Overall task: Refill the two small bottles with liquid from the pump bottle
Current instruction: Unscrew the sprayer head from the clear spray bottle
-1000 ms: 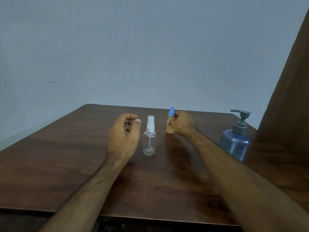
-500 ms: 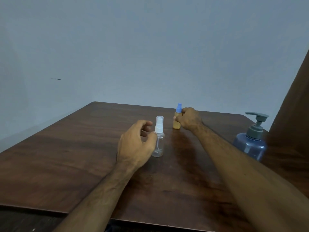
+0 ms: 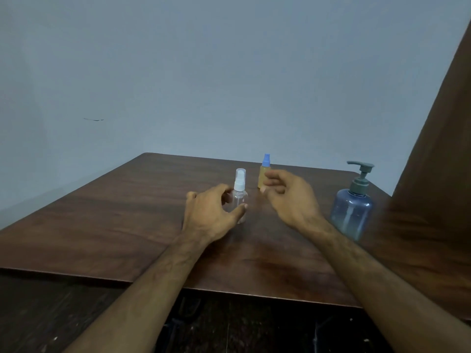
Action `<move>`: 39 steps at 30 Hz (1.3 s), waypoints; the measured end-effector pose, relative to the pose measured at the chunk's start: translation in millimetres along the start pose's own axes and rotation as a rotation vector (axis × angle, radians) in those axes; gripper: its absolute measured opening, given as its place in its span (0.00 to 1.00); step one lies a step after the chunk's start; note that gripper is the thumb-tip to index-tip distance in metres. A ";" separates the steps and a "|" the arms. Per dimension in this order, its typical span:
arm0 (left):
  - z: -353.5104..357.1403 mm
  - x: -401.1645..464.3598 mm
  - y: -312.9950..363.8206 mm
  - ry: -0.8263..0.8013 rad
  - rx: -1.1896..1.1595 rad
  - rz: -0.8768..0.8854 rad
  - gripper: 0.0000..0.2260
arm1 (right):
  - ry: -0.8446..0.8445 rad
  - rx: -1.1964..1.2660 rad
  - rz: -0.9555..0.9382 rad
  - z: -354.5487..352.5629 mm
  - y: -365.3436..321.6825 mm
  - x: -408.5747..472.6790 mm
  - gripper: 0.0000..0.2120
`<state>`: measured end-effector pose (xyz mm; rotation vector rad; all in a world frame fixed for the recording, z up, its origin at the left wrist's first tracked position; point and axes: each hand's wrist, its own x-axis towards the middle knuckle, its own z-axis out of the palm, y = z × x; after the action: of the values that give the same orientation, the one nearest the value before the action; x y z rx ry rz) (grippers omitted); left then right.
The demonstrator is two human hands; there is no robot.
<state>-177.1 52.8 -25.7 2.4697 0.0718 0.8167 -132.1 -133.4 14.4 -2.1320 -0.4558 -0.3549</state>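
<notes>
A small clear spray bottle (image 3: 239,197) with a white top stands upright on the dark wooden table (image 3: 122,225). My left hand (image 3: 211,215) wraps around its lower body, thumb in front, fingers behind. A small yellow bottle (image 3: 263,174) with a blue cap stands just behind and to the right. My right hand (image 3: 290,197) hovers in front of it with fingers apart, holding nothing. A blue translucent pump bottle (image 3: 353,210) with a grey-green pump head stands at the right.
A brown wooden panel (image 3: 438,174) rises along the right side, close to the pump bottle. A pale blue wall stands behind the table. The table's near edge (image 3: 229,291) runs below my forearms, with a dark floor beneath.
My left hand moved right and closed around the clear spray bottle. My right hand let go of the yellow bottle and pulled back toward me, fingers spread.
</notes>
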 end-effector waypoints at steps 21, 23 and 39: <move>8.7 -35.9 44.9 -0.184 -0.266 0.075 0.22 | -0.001 0.104 0.017 -25.7 -2.0 -43.0 0.12; 8.0 -33.7 43.5 -0.197 -0.275 0.089 0.22 | -0.026 0.089 -0.019 -27.5 -0.1 -42.4 0.09; 10.8 -37.0 39.5 -0.170 -0.296 0.164 0.22 | -0.124 0.123 -0.046 -30.4 -1.7 -36.1 0.21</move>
<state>-205.5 6.1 -33.1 2.2714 -0.2954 0.6285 -167.4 -164.4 17.5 -2.0337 -0.5836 -0.2156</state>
